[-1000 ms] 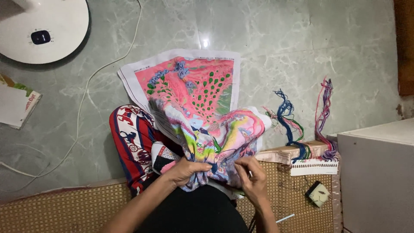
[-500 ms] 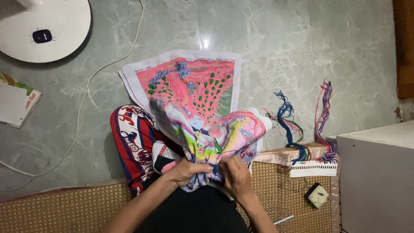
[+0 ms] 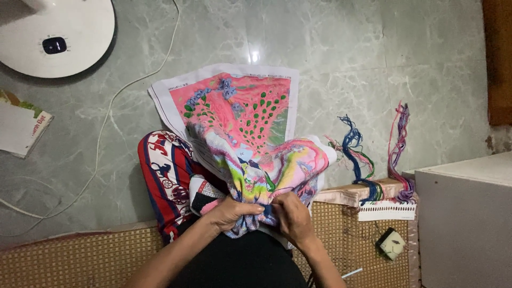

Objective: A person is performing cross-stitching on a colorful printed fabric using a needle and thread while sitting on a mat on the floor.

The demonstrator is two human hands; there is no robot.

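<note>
I see my left hand [image 3: 230, 212] bunching the near edge of the colourful embroidery cloth [image 3: 250, 144], fingers curled tight on the fabric. My right hand [image 3: 290, 214] pinches the same fold just beside it, fingertips pressed together; any needle is hidden. The cloth drapes from my lap over a knee onto the green floor [image 3: 373, 58]. I judge the risk is the loose thread bundles [image 3: 373, 154] nearby snagging, or a stitch landing wrong through doubled fabric
</note>
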